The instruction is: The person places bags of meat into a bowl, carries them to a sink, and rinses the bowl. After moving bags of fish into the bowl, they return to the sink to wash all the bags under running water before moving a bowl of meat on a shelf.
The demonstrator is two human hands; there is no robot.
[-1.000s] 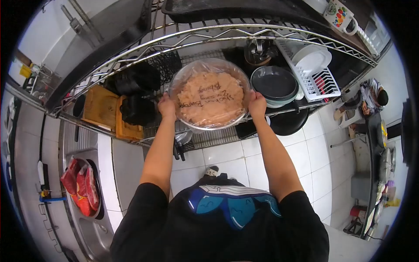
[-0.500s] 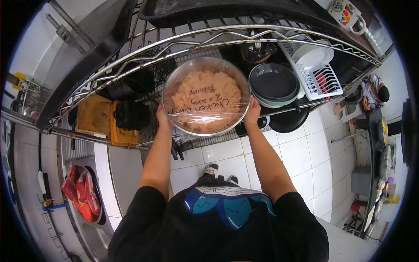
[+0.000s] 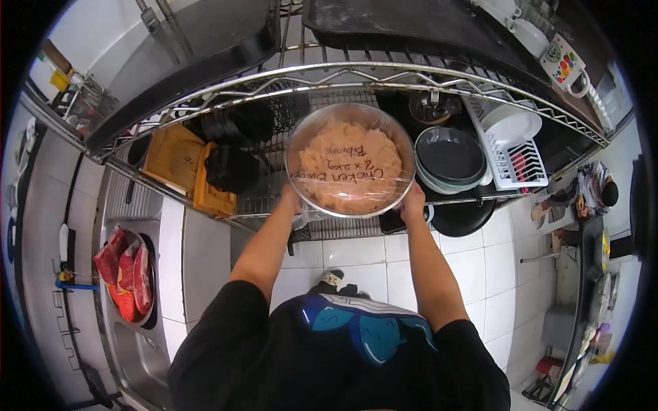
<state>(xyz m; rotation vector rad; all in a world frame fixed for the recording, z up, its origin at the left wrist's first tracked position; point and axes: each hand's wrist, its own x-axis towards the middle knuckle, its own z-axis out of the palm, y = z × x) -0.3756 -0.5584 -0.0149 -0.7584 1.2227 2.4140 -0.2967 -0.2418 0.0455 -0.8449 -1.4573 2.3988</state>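
Observation:
A round metal bowl (image 3: 294,152) of pale pink ground chicken (image 3: 351,179) is between my two hands. Clear plastic wrap covers its top, with "Chicken Burger 2 x 2kg" and "Bibings" handwritten across it. My left hand (image 3: 293,203) grips the bowl's lower left side, its fingers partly hidden underneath. On the opposite side, my right hand (image 3: 412,203) is closed around the rim. The bowl overlaps the lower level of a wire rack (image 3: 329,229) in this view, just left of a stack of dark and pale bowls (image 3: 450,155).
Large black trays (image 3: 411,24) lie on the upper shelf. Wooden boards (image 3: 214,194) and a black object (image 3: 232,169) sit left of the bowl; a white dish rack (image 3: 513,161) stands right. Red meat packs (image 3: 125,277) fill a pan by the sink. A person's hand shows far right.
My view has shifted, so the rack and sink appear lower and the rack further right. Both hands still hold the bowl, which now overlaps the rack's lower level further from my body.

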